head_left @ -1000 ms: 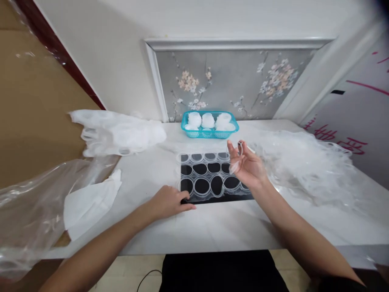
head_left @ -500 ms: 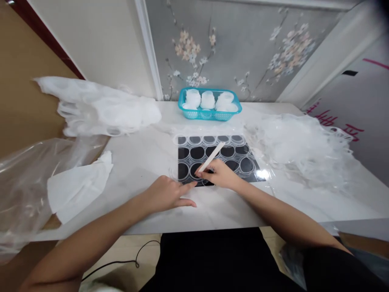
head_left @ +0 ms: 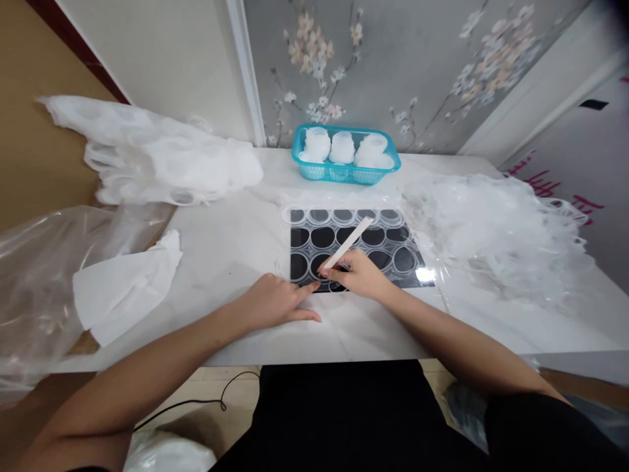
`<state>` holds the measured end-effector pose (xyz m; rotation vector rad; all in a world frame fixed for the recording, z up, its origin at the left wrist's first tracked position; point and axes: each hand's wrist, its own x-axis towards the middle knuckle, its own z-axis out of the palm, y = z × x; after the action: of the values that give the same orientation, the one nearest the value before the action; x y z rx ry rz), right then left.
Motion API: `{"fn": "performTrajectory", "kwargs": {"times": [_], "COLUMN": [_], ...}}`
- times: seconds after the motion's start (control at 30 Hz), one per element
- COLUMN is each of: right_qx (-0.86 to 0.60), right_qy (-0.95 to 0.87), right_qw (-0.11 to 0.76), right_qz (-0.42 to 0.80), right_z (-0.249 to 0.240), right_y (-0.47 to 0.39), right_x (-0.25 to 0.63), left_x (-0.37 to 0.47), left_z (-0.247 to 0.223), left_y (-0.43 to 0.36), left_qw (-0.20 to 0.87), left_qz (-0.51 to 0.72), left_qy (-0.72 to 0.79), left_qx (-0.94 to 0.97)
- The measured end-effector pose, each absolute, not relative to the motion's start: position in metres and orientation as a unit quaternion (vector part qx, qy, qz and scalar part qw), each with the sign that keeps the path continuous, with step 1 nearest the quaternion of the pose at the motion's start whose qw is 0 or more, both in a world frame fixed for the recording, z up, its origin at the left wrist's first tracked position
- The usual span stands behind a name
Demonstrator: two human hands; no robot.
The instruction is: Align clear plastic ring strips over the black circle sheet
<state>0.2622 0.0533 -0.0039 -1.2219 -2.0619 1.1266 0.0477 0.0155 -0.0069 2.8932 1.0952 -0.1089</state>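
Observation:
A black mat [head_left: 325,237] lies on the white table with a clear plastic sheet of round rings [head_left: 403,259] over it. In my right hand [head_left: 358,275] is a flat, pale stick [head_left: 350,241], slanting up to the right. Its lower end is at a ring in the front row, hidden in part by my fingers. My left hand [head_left: 281,300] presses the sheet's front edge with a stretched index finger, thumb apart, and holds nothing. Both hands are close together.
Behind the mat stands a blue basket [head_left: 361,176] with stacks of white discs. Crumpled white ring sheets [head_left: 181,164] are heaped at the left, and clear cut-out sheets [head_left: 506,236] at the right. White paper [head_left: 125,288] and clear plastic film [head_left: 37,282] lie at the left edge.
The camera's view has shifted slightly, so the table sits a little higher in the picture. Both hands stay at nearly the same place on the sheet, with the stick still held.

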Motion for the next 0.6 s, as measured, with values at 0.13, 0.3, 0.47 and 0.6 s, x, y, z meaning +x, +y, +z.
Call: {"fn": "performTrajectory", "kwargs": {"times": [0.13, 0.3, 0.47, 0.6], "right_qx": [-0.452, -0.45, -0.451, -0.388], "right_qy": [-0.763, -0.814, -0.862, -0.9], "right_qw": [0.242, 0.226, 0.172, 0.163], "right_qz": [0.393, 0.289, 0.151, 0.112], "right_z": [-0.005, -0.002, -0.007, -0.013], "right_y": [0.051, 0.043, 0.036, 0.03], "right_x": [0.262, 0.26, 0.261, 0.263], "left_x": [0.05, 0.052, 0.053, 0.056], "left_z": [-0.007, -0.006, -0.003, 0.001], "left_y": [0.015, 0.016, 0.018, 0.017], "left_qw": [0.029, 0.013, 0.018, 0.038], "left_qz": [-0.047, -0.06, -0.063, -0.072], "left_qy": [0.362, 0.379, 0.4, 0.411], "left_qx": [0.931, 0.923, 0.914, 0.908]}}
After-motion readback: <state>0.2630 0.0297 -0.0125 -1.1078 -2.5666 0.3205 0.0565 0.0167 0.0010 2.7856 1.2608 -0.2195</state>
